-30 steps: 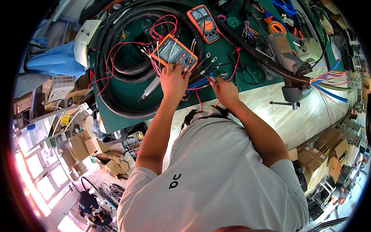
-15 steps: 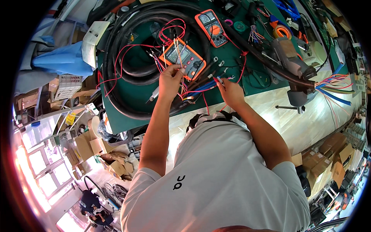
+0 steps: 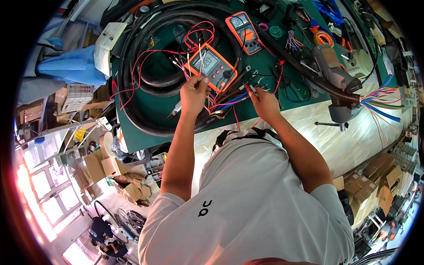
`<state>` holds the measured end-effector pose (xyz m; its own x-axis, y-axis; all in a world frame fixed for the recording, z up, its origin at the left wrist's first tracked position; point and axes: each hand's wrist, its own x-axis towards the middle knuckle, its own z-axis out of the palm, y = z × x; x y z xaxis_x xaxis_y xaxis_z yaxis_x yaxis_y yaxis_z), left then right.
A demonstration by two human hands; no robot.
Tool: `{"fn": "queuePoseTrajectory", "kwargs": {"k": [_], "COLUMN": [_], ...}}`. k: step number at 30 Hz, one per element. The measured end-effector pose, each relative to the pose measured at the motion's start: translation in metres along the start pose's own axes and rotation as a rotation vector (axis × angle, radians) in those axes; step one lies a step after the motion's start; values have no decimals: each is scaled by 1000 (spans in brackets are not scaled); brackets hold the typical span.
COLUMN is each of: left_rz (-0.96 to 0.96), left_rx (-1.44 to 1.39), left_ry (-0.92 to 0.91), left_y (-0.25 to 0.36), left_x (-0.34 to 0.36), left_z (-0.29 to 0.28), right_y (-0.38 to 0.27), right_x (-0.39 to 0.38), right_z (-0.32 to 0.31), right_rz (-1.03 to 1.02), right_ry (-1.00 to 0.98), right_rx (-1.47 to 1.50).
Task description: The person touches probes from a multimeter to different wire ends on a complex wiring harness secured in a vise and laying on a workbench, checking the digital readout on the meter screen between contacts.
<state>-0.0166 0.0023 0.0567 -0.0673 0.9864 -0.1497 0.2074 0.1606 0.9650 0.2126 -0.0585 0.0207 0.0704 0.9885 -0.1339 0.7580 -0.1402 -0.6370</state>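
Gripping a slim red-and-pale piece [image 3: 252,90] between thumb and forefinger of the right hand [image 3: 266,105], right of centre in the upper half of the frame; not making out whether probe or wire end. Pinching, with thumb and forefinger of the left hand [image 3: 193,96], left of centre, apparently the lower end of a slim pale lead [image 3: 201,62], with remaining fingers curling in below. Judging both pieces light, probably bending easily and slipping a little in bare fingertips, so favouring a hold close to the end, on insulation rather than metal. Between the hands, seeing blue wires [image 3: 232,102], likely springy and calling for a grip as a bundle. Just above, at upper centre, finding an orange-rimmed meter [image 3: 213,67] lying askew, with the lower edge close to the left fingertips; probably feeling light and rigid but fragile across the screen, so inviting a hold by the side edges. Toward the upper left, noting a black cable coil [image 3: 163,92], presumably heavy, stiff and needing both hands. Farther up, right of centre, seeing a second orange meter [image 3: 245,33] lying on the green tabletop [image 3: 263,59].
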Motion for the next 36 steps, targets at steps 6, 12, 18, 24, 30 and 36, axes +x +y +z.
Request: {"fn": "queuePoseTrajectory", "kwargs": {"k": [6, 12, 18, 24, 30, 36], "left_rz": [390, 404, -305, 210, 271, -23], "left_rx": [551, 902, 175, 695, 688, -221], "left_ry": [413, 259, -280, 84, 24, -73], "left_y": [1, 11, 33, 15, 7, 7], "left_x": [2, 8, 32, 28, 35, 27], "left_z": [-1, 3, 23, 88, 83, 35], "right_y": [3, 3, 2, -5, -7, 1], "right_x": [1, 1, 2, 3, 4, 11], "right_z": [6, 6, 4, 0, -3, -7], "right_rz": [-22, 13, 21, 37, 14, 112], "right_ry": [82, 53, 4, -38, 16, 8], "right_rx": [59, 24, -21, -44, 14, 434]}}
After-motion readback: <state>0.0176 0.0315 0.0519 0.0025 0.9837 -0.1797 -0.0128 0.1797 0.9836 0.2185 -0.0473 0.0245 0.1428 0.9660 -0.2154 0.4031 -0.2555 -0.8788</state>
